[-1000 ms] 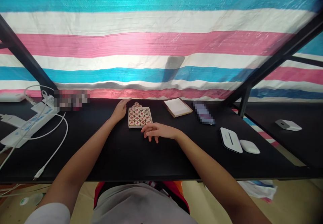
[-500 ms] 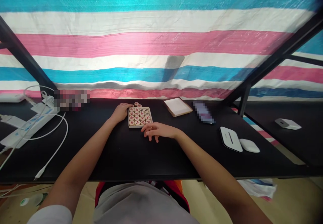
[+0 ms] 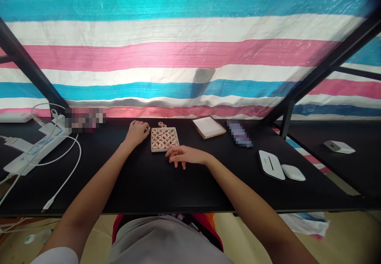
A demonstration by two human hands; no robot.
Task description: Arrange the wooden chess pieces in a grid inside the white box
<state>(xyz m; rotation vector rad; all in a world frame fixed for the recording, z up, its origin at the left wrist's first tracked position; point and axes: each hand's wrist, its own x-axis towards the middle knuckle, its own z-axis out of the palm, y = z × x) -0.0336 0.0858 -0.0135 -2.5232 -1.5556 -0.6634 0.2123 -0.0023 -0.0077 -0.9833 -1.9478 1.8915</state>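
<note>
A shallow white box (image 3: 178, 135) filled with rows of round Chinese chess pieces (image 3: 161, 135), marked in red and black, lies on the black desk (image 3: 143, 184). Two loose pieces (image 3: 160, 124) sit just behind it, one partly hidden by the box. My left hand (image 3: 137, 132) is left of the box, fingers curled. A small pale round edge shows at its fingertips, seemingly a Chinese chess piece (image 3: 148, 128), mostly covered. At the box's near right corner, my right hand (image 3: 187, 154) hovers or rests with loosely spread fingers and nothing in it.
A box lid (image 3: 209, 127) lies to the right, beside a blurred phone-like object (image 3: 239, 133). Farther right are a white flat device (image 3: 271, 164) and a white mouse-shaped case (image 3: 293, 172). A power strip (image 3: 35, 151) with white cables (image 3: 64, 176) occupies the left. Striped sheeting (image 3: 166, 57) hangs behind.
My left hand has drawn back to the left, away from the box's far left corner, with its fingers more curled. My right hand stays at the near right corner.
</note>
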